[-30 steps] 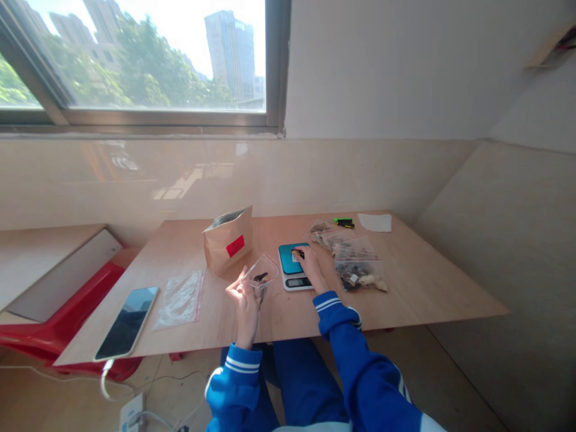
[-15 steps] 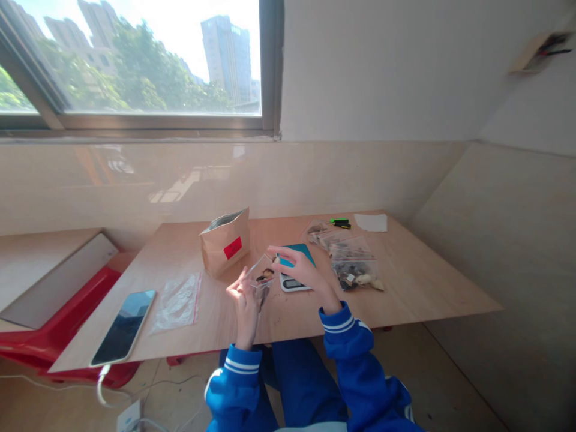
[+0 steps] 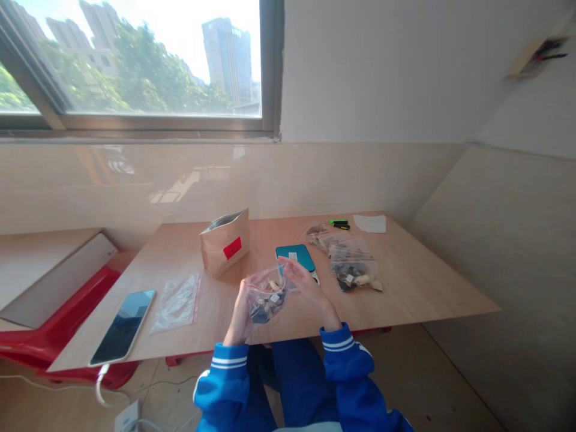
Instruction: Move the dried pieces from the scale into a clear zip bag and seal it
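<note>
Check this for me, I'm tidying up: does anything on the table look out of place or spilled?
Nothing looks spilled. One small oddity: a white label sits on the teal pan of the digital scale, where it looks stray, since a weighing surface would normally be bare.

A single head-worn camera looks forward and down across a wooden tabletop from just behind its near edge, high above it and close. The person's left hand and right hand rise from the bottom of the frame over that edge, with a clear zip bag between them near the picture's center. The person's legs show below the near edge. Past the far edge, a glossy beige wall panel and a window fill the upper frame, farther away.
</note>
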Demonstrator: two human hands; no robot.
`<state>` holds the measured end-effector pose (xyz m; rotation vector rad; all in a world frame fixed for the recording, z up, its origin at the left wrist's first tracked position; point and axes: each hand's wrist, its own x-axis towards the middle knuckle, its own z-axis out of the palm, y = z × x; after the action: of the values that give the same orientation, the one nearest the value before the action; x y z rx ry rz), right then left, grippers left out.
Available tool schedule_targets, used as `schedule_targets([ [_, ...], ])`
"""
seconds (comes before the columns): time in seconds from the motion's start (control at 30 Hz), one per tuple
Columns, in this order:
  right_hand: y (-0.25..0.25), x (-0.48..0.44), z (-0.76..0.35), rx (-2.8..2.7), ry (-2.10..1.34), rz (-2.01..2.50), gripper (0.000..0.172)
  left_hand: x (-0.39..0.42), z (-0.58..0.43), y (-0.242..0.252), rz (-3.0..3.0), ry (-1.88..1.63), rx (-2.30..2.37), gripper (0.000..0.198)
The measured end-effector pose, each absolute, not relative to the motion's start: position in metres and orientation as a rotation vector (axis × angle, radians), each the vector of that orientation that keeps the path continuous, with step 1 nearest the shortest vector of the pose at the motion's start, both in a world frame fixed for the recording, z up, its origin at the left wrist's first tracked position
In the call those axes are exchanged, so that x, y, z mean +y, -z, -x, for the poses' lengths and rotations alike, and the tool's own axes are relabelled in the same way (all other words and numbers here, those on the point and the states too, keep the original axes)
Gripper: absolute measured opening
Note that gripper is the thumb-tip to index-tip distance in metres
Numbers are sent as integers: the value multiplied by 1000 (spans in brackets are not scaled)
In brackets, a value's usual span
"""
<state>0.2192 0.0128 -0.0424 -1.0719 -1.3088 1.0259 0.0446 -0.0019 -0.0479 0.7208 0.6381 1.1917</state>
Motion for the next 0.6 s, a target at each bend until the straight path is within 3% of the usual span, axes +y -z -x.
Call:
schedule_targets([
  [0.07, 41, 10, -216, -1318, -1027, 1054, 36, -4, -46, 44, -648, -1129, 585, 44],
  [0.2, 41, 7, -213, -1055, -824, 1136, 36, -7, -47, 44, -618, -1177, 548, 52],
  [0.4, 39, 0, -210, -857, -640, 1189, 33, -8, -50, 41, -961, -1419, 798, 30],
  [0.6, 26, -10, -204, -1034, -649, 1140, 33, -7, -57, 32, -1090, -1566, 1048, 30],
])
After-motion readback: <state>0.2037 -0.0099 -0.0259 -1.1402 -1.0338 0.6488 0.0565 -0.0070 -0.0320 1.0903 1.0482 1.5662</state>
